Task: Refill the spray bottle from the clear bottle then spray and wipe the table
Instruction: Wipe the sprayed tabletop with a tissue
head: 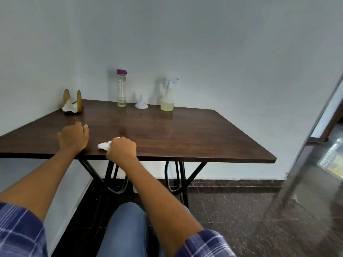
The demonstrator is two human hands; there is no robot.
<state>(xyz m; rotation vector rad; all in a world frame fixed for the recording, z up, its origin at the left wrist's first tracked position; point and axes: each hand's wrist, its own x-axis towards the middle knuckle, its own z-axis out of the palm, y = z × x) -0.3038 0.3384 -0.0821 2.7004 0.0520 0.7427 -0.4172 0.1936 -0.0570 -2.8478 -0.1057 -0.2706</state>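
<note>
The right hand (121, 148) was curled tight round a small white tissue (104, 145) and pressed it on the table (185, 138) near the 6 o'clock edge, so the wiping step looked under way. The left hand (73, 137) rested on the wood at about 8 o'clock with loosely bent fingers that held nothing. To wipe well, it seemed best to push flat and slow toward 12 o'clock, and stop short of the spray bottle (168, 101) and clear bottle (121, 91) there.

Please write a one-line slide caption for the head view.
Right hand wipes the dark table with a white tissue; spray bottle and clear bottle stand at the back.
</note>
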